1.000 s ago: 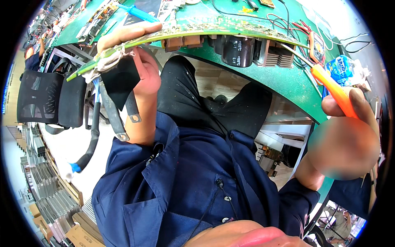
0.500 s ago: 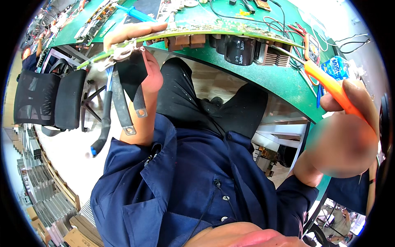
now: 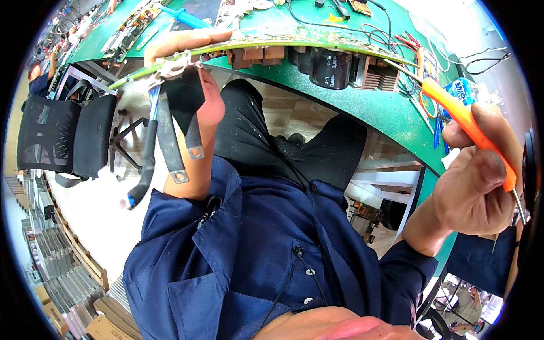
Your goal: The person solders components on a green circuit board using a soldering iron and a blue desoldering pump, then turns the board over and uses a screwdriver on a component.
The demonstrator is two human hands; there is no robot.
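Observation:
My left hand point(image 3: 212, 103) grips the left end of a green circuit board point(image 3: 317, 44), with fingers over the top edge and the palm below. The board is held edge-on above the near table edge. Large black capacitors point(image 3: 330, 69), brown blocks point(image 3: 258, 55) and a finned heatsink point(image 3: 381, 77) hang from its underside. Flat metal-ended straps point(image 3: 170, 136) and a sleeved cable point(image 3: 148, 161) dangle at the left end. My right hand point(image 3: 473, 190) is closed around an orange-handled screwdriver point(image 3: 462, 122). Its shaft reaches the board's right end; whether it touches is unclear.
On the green table point(image 3: 362, 122) lie a blue syringe-like tool point(image 3: 187, 18), another circuit board point(image 3: 131, 31), a multimeter point(image 3: 429, 62) with leads and a blue packet point(image 3: 460, 90). A black chair point(image 3: 68, 136) stands left. Stacked metal parts point(image 3: 54, 249) sit at lower left.
The screwdriver handle has shifted slightly right, with its front end a little higher. My right hand, blurred before, now shows clearly. The dangling cable has swung slightly right; the board hardly moved.

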